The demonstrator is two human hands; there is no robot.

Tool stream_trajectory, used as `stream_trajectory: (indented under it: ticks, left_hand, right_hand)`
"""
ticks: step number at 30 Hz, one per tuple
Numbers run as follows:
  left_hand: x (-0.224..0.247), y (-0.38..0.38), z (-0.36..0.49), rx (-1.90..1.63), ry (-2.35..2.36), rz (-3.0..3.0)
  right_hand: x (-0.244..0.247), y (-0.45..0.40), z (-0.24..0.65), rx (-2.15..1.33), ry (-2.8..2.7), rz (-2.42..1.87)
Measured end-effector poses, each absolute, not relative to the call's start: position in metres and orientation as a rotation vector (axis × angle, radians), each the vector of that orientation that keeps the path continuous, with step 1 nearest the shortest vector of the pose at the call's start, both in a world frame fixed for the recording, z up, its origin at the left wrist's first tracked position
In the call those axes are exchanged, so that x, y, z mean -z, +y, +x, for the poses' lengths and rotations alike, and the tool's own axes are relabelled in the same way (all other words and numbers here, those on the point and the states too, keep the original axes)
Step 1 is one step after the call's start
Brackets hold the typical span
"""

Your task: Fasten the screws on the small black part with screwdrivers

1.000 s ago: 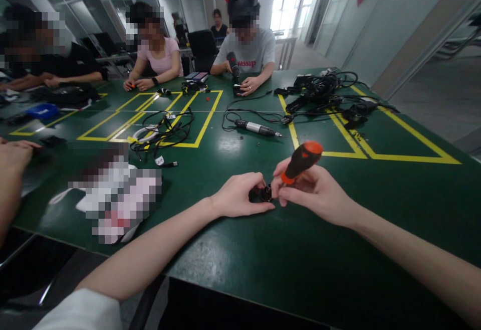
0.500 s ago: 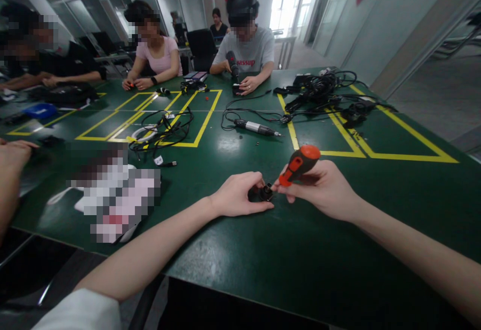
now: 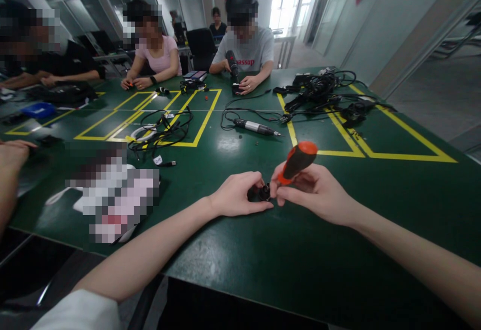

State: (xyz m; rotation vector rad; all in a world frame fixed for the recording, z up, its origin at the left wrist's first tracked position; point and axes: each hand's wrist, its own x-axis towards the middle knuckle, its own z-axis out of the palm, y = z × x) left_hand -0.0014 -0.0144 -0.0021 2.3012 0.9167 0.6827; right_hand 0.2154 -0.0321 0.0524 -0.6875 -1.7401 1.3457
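On the green table, a small black round part sits between the thumb and fingers of my left hand. That hand is closed around it and rests on the tabletop; the part's exact kind is too dark to tell. A screwdriver with a black and orange-red handle is in my right hand. Its handle tilts up and to the right, and my fingertips pinch it low, close to the black part. My fingers hide the screwdriver's tip.
A pen-shaped electric screwdriver with a cord lies beyond my hands. Tangled black cables are at the back right, more cables at the left. Blurred-out items lie near my left forearm. Across the table a person holds a black tool.
My right hand has shifted slightly left and its fingers have rolled around the screwdriver, whose handle has turned. My left hand stays in place around the black part.
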Motion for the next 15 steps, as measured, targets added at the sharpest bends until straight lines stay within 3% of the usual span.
stream_trajectory:
  ticks: [15]
  left_hand:
    - [0.0025, -0.0104, -0.0058, -0.638, 0.878, 2.315]
  right_hand:
    - [-0.0592, -0.0294, 0.2197, -1.259, -1.915, -0.713]
